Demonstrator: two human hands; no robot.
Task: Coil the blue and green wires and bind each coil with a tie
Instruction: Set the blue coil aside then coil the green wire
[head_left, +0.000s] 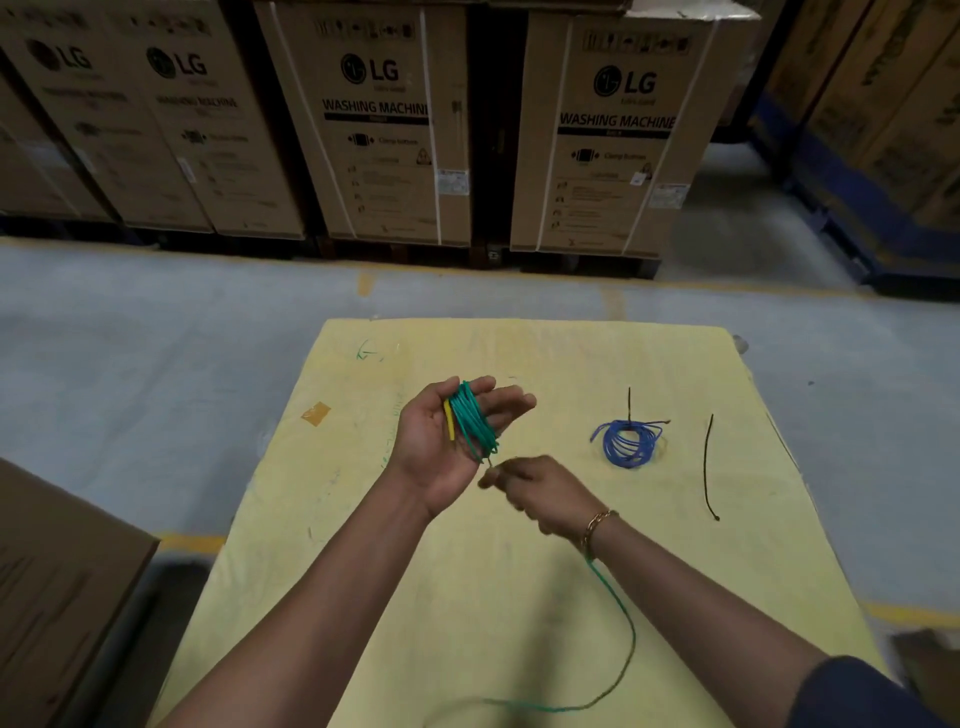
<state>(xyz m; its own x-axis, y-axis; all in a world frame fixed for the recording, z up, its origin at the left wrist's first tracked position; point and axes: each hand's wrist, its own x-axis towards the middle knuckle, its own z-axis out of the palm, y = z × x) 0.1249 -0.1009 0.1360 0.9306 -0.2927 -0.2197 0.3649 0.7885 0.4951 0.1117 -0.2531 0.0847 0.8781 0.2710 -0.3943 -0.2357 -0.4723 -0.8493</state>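
a person wound the green wire (470, 418) around the open left hand (447, 441), palm up and fingers spread inside the loops, above a yellow table (519, 597), while the right hand (540, 496) pinched the strand just below the coil, its tail (621, 639) trailing under the wrist and across the tabletop. the blue wire (628, 441) lay coiled to the right, a black tie (629, 405) already at its top; 1 loose tie (709, 465) waited well apart beside it. the risk from here looked plain: the green loops sat unbound on splayed fingers, so slack in the pinched strand, or a careless reach for the tie, could let them spring open and tangle.
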